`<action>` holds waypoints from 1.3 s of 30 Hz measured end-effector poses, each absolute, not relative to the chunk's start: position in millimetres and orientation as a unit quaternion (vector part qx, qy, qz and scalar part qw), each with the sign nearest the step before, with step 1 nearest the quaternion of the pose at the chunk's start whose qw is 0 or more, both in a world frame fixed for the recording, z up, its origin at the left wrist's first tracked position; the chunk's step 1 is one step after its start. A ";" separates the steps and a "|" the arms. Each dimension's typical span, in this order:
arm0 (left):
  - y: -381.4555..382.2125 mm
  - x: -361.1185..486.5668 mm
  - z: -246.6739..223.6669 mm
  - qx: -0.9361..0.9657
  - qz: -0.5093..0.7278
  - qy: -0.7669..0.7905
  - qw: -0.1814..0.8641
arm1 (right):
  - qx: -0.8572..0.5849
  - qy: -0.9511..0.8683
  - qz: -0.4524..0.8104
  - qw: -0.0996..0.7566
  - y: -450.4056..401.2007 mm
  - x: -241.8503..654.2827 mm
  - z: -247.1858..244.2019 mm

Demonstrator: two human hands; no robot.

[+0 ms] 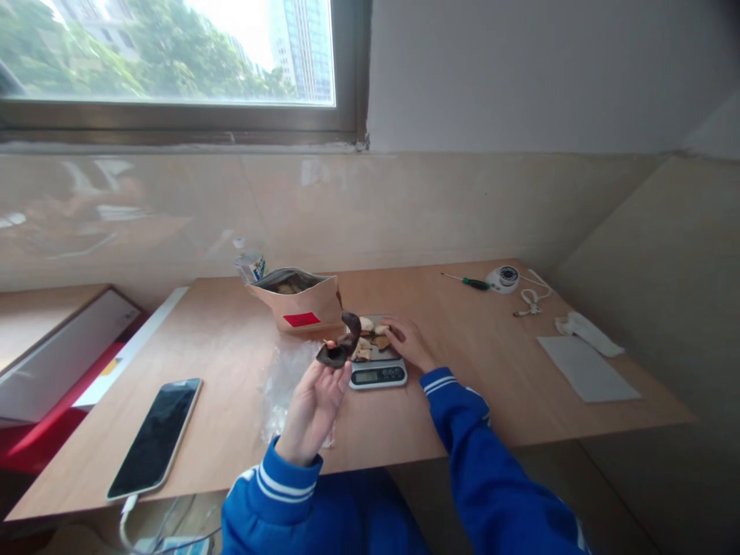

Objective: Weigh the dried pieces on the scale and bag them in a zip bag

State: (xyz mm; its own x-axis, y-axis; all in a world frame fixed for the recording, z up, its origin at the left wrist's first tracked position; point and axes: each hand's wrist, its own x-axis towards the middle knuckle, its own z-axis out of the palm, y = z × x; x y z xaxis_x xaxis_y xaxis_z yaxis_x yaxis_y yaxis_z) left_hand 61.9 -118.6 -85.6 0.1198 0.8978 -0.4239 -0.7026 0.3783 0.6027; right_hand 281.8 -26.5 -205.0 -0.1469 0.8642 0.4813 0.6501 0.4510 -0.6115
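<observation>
My left hand (317, 405) holds up a dark, curled dried piece (345, 345) between its fingers, in front of the scale's left side. Several pale and brown dried pieces (364, 351) lie on the plate of a small digital scale (378, 375). At the plate's right edge, the fingers of my right hand (405, 339) touch or hold a piece there; which one is too small to tell. An open brown paper bag (306, 307) with a red label stands behind and to the left, with something brown inside. A clear plastic bag (283, 385) lies flat beside my left hand.
A phone (156, 438) with a cable lies on the left of the wooden table (231, 354). Behind the paper bag is a clear bottle (250, 264). A green screwdriver (475, 284), a white camera (504, 279), a white cloth (590, 333) and a white sheet (586, 370) are on the right.
</observation>
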 end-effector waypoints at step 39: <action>-143.7 55.5 -130.0 0.061 0.528 0.408 0.743 | -0.631 -0.630 0.131 0.432 -49.5 273.3 -184.0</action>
